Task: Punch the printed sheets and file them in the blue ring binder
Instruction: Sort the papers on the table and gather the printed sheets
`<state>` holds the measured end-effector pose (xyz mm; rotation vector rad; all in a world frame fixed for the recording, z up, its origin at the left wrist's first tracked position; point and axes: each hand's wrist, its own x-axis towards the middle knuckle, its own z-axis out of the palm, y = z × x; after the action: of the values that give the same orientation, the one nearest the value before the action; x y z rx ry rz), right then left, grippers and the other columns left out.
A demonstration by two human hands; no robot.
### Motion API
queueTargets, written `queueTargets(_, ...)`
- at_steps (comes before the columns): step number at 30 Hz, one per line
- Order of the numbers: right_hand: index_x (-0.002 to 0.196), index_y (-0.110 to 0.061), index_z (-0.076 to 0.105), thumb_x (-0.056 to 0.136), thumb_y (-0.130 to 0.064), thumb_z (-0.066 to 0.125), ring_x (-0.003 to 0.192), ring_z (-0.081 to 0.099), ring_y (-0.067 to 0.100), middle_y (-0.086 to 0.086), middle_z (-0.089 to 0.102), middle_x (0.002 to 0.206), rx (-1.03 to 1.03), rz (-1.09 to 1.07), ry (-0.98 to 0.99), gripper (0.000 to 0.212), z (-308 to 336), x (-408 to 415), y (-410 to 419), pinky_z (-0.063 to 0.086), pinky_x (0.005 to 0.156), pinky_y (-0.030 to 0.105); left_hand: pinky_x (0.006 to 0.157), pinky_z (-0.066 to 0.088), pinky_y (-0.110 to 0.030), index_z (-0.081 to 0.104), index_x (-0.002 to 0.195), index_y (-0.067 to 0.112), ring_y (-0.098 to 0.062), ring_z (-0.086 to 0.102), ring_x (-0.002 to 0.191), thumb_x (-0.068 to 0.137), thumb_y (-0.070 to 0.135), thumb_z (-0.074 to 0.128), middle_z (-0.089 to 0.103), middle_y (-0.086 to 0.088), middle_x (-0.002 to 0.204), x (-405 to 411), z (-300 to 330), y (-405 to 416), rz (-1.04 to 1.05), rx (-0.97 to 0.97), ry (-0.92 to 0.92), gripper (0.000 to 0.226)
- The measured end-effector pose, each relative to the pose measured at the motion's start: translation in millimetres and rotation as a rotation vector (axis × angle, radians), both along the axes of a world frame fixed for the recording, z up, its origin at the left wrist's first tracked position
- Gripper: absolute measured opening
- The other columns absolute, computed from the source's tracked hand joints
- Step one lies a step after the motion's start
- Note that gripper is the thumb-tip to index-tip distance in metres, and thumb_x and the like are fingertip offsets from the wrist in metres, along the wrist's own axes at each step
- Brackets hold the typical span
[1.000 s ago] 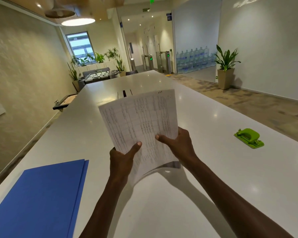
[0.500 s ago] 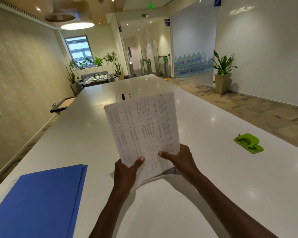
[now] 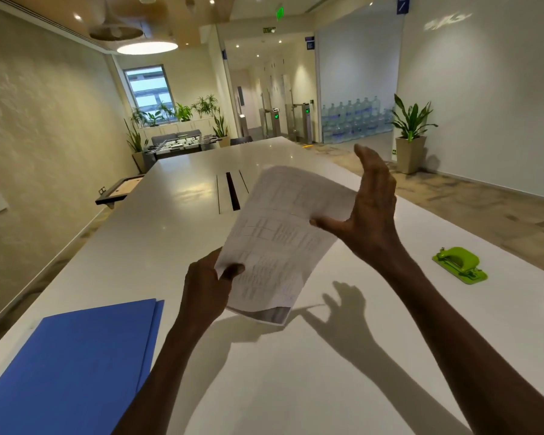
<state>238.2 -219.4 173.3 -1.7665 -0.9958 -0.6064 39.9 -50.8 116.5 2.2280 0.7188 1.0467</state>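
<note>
I hold a stack of printed sheets [image 3: 280,243] above the white table [image 3: 327,387], tilted to the right. My left hand [image 3: 206,290] pinches the stack's lower left corner between thumb and fingers. My right hand [image 3: 369,211] stands at the stack's right edge with straight, spread fingers; its thumb touches the front of the paper. A closed blue ring binder [image 3: 73,368] lies flat at the near left of the table. The green hole punch [image 3: 459,264] sits on the table to the right, apart from both hands.
A dark cable slot [image 3: 231,191] runs along the table's middle behind the sheets. The table's left edge borders a beige wall, its right edge an open floor with a potted plant [image 3: 410,133]. A small tray [image 3: 118,191] juts out at the far left.
The sheets have swung from upright to leaning right. My right hand let go of the bottom edge and rose to the right side with its fingers spread. My left hand kept its pinch.
</note>
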Motion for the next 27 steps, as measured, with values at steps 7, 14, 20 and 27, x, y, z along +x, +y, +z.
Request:
queueTargets(7, 0.106, -0.023, 0.066, 0.071, -0.022, 0.079, 0.087, 0.064, 0.008, -0.006, 0.069, 0.097, -0.308, 0.334, 0.153, 0.037, 15, -2, -23, 0.054, 0.070, 0.028, 0.068, 0.060, -0.037, 0.071, 0.109, 0.015, -0.024, 0.070, 0.083, 0.088, 0.011, 0.069, 0.074, -0.004, 0.099, -6, 1, 7, -0.099, 0.262, 0.196, 0.022)
queueTargets(14, 0.090, -0.019, 0.075, 0.074, -0.008, 0.077, 0.075, 0.069, 0.003, -0.007, 0.075, 0.086, -0.072, 0.419, 0.445, 0.020, -1, 7, -36, 0.052, 0.061, 0.013, 0.095, 0.045, -0.029, 0.036, 0.141, 0.026, -0.010, 0.049, 0.124, 0.065, 0.029, 0.089, 0.052, 0.006, 0.140, -14, 9, 6, 0.163, 0.066, -0.249, 0.092)
queueTargets(20, 0.091, -0.025, 0.073, 0.074, -0.004, 0.076, 0.085, 0.071, 0.009, -0.006, 0.076, 0.091, 0.091, 0.490, 0.637, 0.027, -14, 17, -44, 0.056, 0.075, 0.030, 0.078, 0.059, -0.041, 0.061, 0.113, 0.019, -0.029, 0.070, 0.100, 0.051, 0.044, 0.091, 0.074, -0.004, 0.103, -16, 12, 0, -0.202, -0.668, -0.420, 0.074)
queueTargets(27, 0.083, -0.031, 0.069, 0.074, -0.016, 0.080, 0.073, 0.067, -0.006, -0.018, 0.072, 0.081, 0.275, 0.359, 0.591, 0.021, -28, 11, -39, 0.051, 0.059, 0.009, 0.073, 0.059, -0.027, 0.061, 0.101, 0.030, -0.009, 0.071, 0.090, 0.075, 0.014, 0.079, 0.072, 0.007, 0.096, 7, 7, -22, -0.172, -0.582, -0.472, 0.036)
